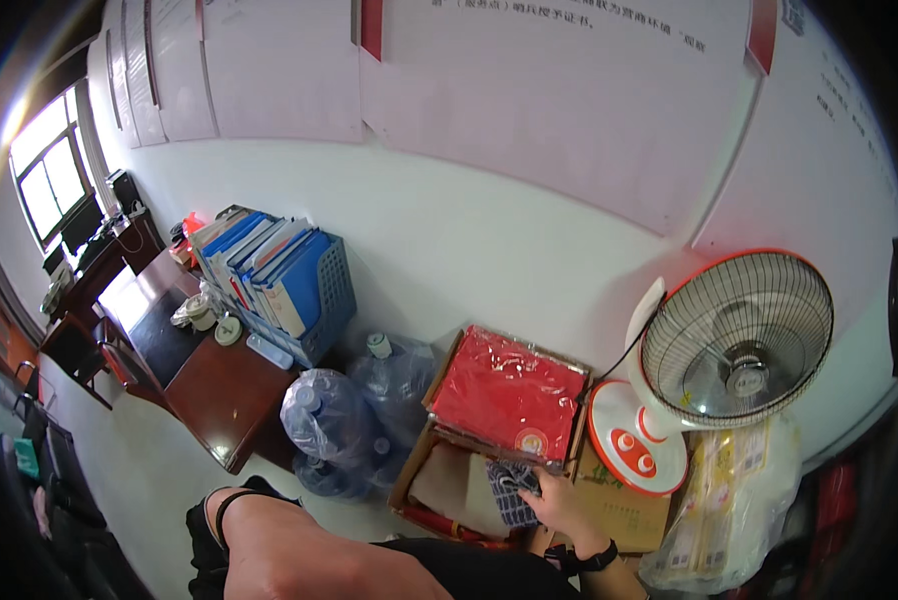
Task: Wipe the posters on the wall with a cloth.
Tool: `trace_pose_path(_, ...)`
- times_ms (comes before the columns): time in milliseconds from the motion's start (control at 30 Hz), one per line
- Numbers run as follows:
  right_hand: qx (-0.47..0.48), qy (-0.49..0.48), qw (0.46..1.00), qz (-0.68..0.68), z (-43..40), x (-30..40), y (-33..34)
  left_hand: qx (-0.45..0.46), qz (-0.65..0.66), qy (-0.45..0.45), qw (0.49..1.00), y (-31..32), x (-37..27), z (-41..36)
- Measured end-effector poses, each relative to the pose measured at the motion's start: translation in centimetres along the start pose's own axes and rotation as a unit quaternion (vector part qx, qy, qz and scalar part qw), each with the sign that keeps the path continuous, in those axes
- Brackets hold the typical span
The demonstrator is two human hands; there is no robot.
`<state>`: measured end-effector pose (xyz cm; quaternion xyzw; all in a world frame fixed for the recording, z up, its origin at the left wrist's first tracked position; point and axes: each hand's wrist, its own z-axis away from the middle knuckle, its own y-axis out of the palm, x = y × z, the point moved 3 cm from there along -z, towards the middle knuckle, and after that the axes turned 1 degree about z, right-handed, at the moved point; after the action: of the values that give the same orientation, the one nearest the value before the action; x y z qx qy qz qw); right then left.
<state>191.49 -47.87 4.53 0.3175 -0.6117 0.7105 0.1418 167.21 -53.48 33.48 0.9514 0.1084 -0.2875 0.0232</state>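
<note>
My right hand [552,498] grips a folded dark cloth with a light check pattern [510,489]. It is above the right side of an open cardboard box [402,487] that holds pale, flat material [441,478] and something red along its near edge. Just beyond the hand, a red fabric item in clear plastic [505,382] lies on top of another carton. A dark band circles my right wrist. At the lower left, a bare arm [299,551] with a thin black band comes close to the camera. My left hand is out of view.
A white and red dish-shaped heater [741,345] stands on a brown carton [621,514], right of the hand. Beside it lies a clear plastic-wrapped bundle [711,517]. Large water bottles [325,412] stand left, next to a wooden desk [231,390] with a blue file rack [336,300].
</note>
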Motion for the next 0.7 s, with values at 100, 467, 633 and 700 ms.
trace_pose_path(100,-0.040,-0.050,0.998,0.003,0.7,-0.4,0.4,-0.011,-0.024,0.092,0.995,1.4,1.8,0.8)
trace_pose_path(467,-0.008,-0.005,0.998,-0.065,3.8,-1.0,0.3,0.014,0.048,-0.072,0.996,2.0,4.0,-1.3)
trace_pose_path(633,-0.014,-0.017,0.997,-0.075,4.9,-2.0,0.6,0.012,0.073,-0.100,0.992,2.3,5.8,-1.2)
trace_pose_path(700,0.023,-0.003,0.998,-0.053,5.5,-2.5,1.2,0.022,0.086,-0.113,0.990,3.0,6.6,-1.1)
